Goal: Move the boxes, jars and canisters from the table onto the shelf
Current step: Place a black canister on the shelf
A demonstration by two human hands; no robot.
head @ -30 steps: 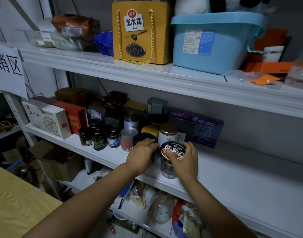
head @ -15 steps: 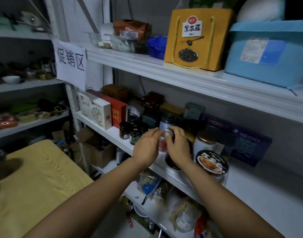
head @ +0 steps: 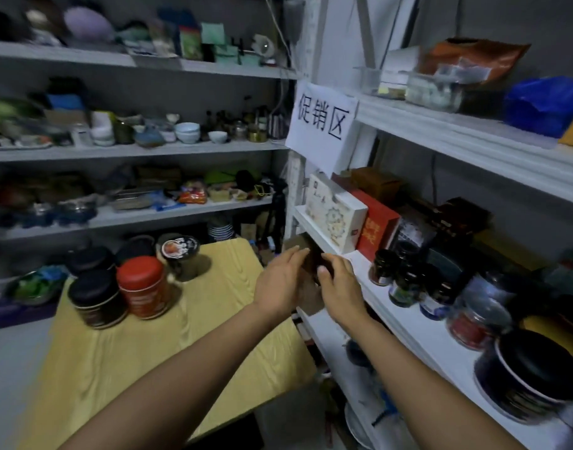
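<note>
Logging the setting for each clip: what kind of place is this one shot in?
Likely a storeroom or small shop's stock area: white shelving runs along two walls, packed with boxes, jars and bowls; a paper sign hangs on the shelf post; a yellow table holds canisters.

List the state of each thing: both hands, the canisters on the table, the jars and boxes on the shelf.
Left hand: fingers relaxed, holds nothing.
Right hand: fingers relaxed, holds nothing.
Red cylindrical metal canister: upright on yellow table, lid on.
Black-lidded round tin: upright on table, lid on.
Small dark glass jar: upright on white shelf, capped.
White patterned cardboard box: closed, on shelf.
</note>
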